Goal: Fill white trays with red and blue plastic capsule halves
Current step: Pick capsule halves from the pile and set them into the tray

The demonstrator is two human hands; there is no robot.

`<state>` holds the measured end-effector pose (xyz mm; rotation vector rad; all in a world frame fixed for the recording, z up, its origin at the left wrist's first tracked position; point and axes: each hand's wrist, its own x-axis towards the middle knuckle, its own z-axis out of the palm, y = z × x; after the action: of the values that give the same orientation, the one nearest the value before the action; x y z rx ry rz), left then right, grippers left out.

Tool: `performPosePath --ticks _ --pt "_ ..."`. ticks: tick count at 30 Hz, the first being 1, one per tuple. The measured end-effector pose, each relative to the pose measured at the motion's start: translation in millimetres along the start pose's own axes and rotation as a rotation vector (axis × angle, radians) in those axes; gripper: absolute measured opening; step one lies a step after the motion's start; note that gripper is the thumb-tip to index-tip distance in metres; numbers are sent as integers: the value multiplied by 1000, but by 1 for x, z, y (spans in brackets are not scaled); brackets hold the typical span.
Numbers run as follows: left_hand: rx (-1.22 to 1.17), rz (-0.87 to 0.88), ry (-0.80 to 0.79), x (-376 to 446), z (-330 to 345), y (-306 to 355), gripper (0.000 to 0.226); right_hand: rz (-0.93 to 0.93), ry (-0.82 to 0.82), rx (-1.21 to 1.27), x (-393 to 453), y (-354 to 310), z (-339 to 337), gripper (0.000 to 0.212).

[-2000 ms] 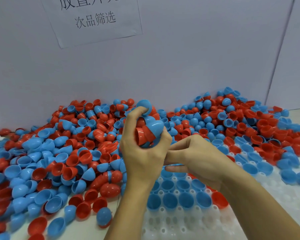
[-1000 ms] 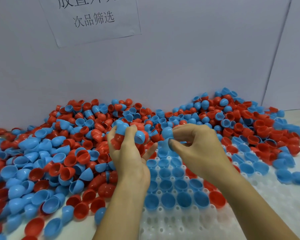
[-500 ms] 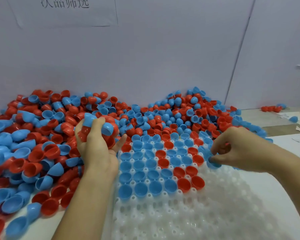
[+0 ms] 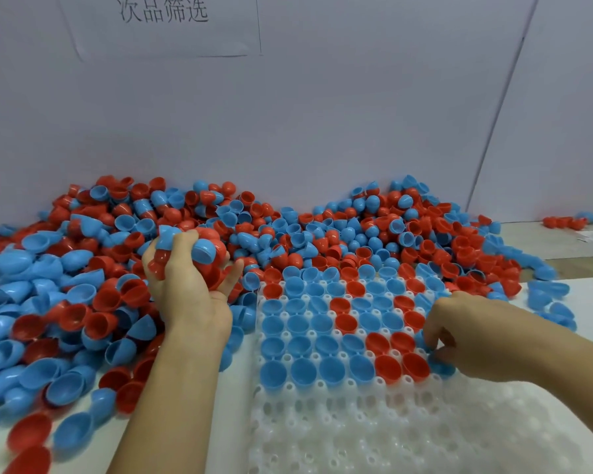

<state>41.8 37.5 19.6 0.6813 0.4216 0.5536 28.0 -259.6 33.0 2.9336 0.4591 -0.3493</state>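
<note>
White tray (image 4: 339, 436) lies nearest on the worktop, its near rows bare. My right hand (image 4: 459, 340) pinches a blue half (image 4: 442, 367) by its rim into a socket; my left hand (image 4: 185, 278) clutches a handful (image 4: 202, 248). Light, slick shells, I judge. Beyond, the pile (image 4: 322, 230).

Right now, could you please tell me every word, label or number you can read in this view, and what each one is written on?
"次品筛选": printed in dark characters on the white paper sheet stuck to the back wall, top left of the view.
Any line above it on that sheet is cut off by the top of the picture.
No readable marks on the white tray, the capsule halves or the wall.
</note>
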Motion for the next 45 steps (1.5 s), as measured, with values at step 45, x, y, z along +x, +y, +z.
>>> performPosePath --ticks 45 --pt "8 -66 53 2 -5 -9 26 -488 70 1315 89 -122 -143 48"
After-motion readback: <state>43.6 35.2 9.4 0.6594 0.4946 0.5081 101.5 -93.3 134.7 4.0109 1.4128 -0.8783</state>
